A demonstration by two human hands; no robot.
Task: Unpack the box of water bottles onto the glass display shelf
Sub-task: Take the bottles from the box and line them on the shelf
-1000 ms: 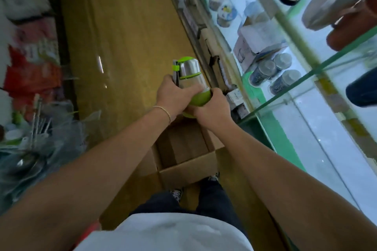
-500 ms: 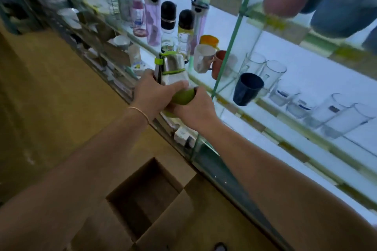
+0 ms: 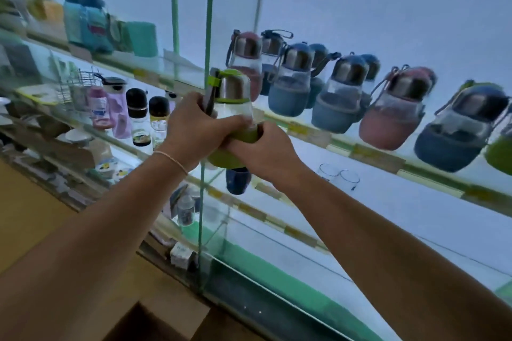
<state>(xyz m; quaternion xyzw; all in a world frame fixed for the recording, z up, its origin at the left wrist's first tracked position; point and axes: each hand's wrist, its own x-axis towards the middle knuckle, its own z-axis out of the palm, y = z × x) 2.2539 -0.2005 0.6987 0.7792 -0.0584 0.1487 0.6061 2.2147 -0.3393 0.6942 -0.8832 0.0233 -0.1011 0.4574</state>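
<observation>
Bottle [image 3: 235, 106], rounded, clear-walled, steel-capped, green-sleeved

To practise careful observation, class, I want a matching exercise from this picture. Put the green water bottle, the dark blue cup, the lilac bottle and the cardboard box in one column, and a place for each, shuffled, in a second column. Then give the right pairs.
1. green water bottle
2. dark blue cup
3. lilac bottle
4. cardboard box

A. at the bottom edge of the view, beneath the arms
B. gripped by the left hand and the right hand
C. on the left shelf, beside a black-capped bottle
D. behind the glass, just below the hands

Pairs: 1-B, 2-D, 3-C, 4-A
</observation>
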